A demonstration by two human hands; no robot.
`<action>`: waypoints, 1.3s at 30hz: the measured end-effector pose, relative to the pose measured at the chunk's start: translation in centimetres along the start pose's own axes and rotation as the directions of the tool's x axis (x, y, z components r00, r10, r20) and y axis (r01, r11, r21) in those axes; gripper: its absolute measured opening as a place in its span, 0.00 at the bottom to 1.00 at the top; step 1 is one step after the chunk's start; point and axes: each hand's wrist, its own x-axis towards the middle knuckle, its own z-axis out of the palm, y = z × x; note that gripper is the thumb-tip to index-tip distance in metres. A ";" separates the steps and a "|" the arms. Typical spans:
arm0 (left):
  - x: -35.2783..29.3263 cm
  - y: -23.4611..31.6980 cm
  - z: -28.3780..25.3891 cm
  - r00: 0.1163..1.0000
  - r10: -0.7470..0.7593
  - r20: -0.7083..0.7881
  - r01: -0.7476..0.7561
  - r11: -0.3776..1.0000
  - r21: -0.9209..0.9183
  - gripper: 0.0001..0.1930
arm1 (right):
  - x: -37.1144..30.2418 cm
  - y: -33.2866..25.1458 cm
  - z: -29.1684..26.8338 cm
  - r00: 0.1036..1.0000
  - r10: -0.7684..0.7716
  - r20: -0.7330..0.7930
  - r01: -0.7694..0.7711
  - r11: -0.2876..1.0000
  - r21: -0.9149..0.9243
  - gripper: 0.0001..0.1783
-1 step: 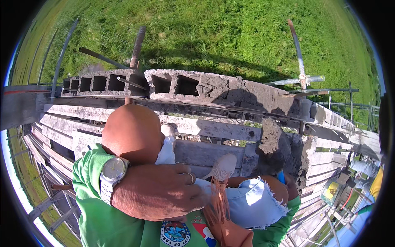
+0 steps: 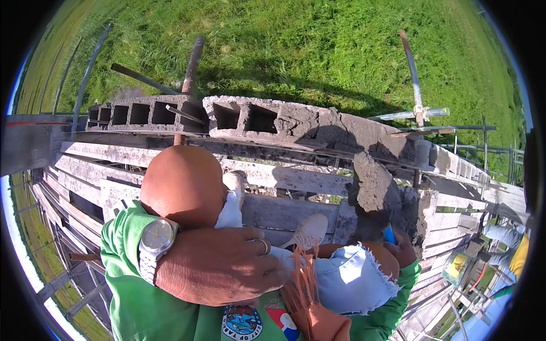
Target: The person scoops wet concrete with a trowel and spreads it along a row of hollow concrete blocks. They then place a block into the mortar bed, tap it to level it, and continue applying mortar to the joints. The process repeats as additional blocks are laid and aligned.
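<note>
My right hand (image 2: 404,249) is closed round the blue handle of a trowel (image 2: 389,235), beyond my right knee. A grey lump of wet mortar (image 2: 373,181) stands just past the handle, apparently on the blade, which it mostly hides. Darker mortar lies around and behind it. My left hand (image 2: 219,264), with a ring and a wristwatch (image 2: 156,237), lies across my bent left leg, fingers loosely extended and holding nothing that I can see. Ahead runs a row of hollow concrete blocks (image 2: 233,116); mortar covers its right part, while open cells show on the left.
Weathered planks (image 2: 273,211) form the platform under my shoes. A taut line runs along the near side of the blocks. Pipes and poles (image 2: 410,68) rise beyond the wall, above green grass (image 2: 296,45). Another person in yellow (image 2: 518,256) is at far right, near a container (image 2: 456,267).
My right hand and the blue-handled trowel have moved slightly forward, toward the wall. The mortar lump has shifted forward and a little left with them. My left hand stays where it was.
</note>
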 end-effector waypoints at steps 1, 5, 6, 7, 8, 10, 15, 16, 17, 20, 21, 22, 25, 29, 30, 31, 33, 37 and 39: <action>-0.6 0.4 0.4 0.999 -0.026 -0.046 0.026 1.000 0.002 0.24 | 2.3 -4.3 -0.8 0.997 0.010 0.071 -0.005 0.997 -0.075 0.12; -2.3 1.3 1.0 0.986 -0.130 -0.099 0.130 0.991 -0.007 0.25 | 10.7 -19.4 0.2 0.868 -0.444 0.224 0.492 0.705 -0.510 0.17; -2.4 1.2 1.0 0.981 -0.158 -0.116 0.156 0.987 -0.024 0.26 | 12.2 -22.4 1.3 0.822 -0.501 0.270 0.544 0.553 -0.631 0.18; -2.3 1.2 0.9 0.974 -0.184 -0.131 0.180 0.983 -0.043 0.26 | 13.7 -25.3 2.4 0.771 -0.554 0.314 0.572 0.386 -0.724 0.20; -2.2 1.0 0.7 0.972 -0.190 -0.137 0.189 0.982 -0.021 0.26 | 14.7 -27.3 3.8 0.770 -0.552 0.320 0.540 0.294 -0.789 0.19; -1.7 0.5 0.2 0.968 -0.199 -0.155 0.203 0.979 0.010 0.27 | 17.2 -29.7 8.0 0.704 -0.625 0.336 0.487 0.080 -0.870 0.18; -0.3 2.1 -0.7 0.948 -0.268 -0.172 0.307 0.913 0.268 0.22 | 19.0 -26.5 10.2 0.621 -0.782 0.061 0.473 0.311 -0.824 0.19; -0.7 2.0 -1.0 0.938 -0.233 -0.258 0.289 0.934 0.209 0.22 | 18.0 -24.7 9.0 0.628 -0.777 -0.026 0.515 0.441 -0.735 0.19; -1.4 1.9 -1.3 0.919 -0.201 -0.338 0.264 0.952 0.152 0.22 | 17.2 -23.1 7.5 0.607 -0.795 -0.013 0.524 0.412 -0.745 0.18; -5.1 1.0 -2.6 0.827 -0.117 -0.550 0.167 0.985 0.041 0.22 | 16.2 -19.8 2.8 0.877 -0.480 0.013 0.450 0.812 -0.371 0.19; -6.8 0.4 -3.0 0.789 -0.090 -0.608 0.125 0.992 0.015 0.22 | 16.5 -19.2 2.1 0.953 -0.284 0.101 0.297 0.943 -0.150 0.21; -8.7 -1.2 -3.3 0.746 -0.060 -0.664 0.054 0.998 -0.030 0.23 | 17.1 -19.0 1.8 0.968 -0.193 0.161 0.204 0.978 -0.053 0.22; -12.9 -7.0 -1.6 0.314 -0.529 -0.788 -0.091 0.809 -0.580 0.27 | 19.6 -19.0 4.6 0.940 -0.066 0.335 0.032 0.994 0.105 0.26; -12.3 -17.0 6.7 0.161 -0.920 -0.357 -0.033 0.356 -0.934 0.33 | 20.8 -21.0 12.1 0.913 -0.056 0.405 0.032 0.997 0.067 0.18; -11.2 -18.8 9.2 0.183 -0.955 -0.235 0.018 0.242 -0.970 0.34 | 20.6 -22.0 13.9 0.907 -0.114 0.406 0.094 0.993 0.070 0.17; -9.9 -20.4 11.4 0.234 -0.945 -0.229 -0.064 0.221 -0.973 0.36 | 20.1 -23.2 15.0 0.922 -0.077 0.380 0.057 0.996 0.062 0.19; -7.1 -23.0 14.5 0.238 -0.942 -0.237 -0.147 0.206 -0.967 0.39 | 19.8 -26.4 16.1 0.901 -0.170 0.400 0.200 0.979 -0.033 0.22; -4.0 -25.9 15.9 0.081 -0.947 -0.312 -0.190 0.292 -0.937 0.51 | 21.3 -31.2 18.6 0.811 -0.470 0.349 0.579 0.731 -0.361 0.26; -3.6 -26.5 15.9 0.051 -0.933 -0.357 -0.177 0.343 -0.922 0.53 | 21.9 -30.9 20.8 0.800 -0.524 0.292 0.585 0.575 -0.572 0.23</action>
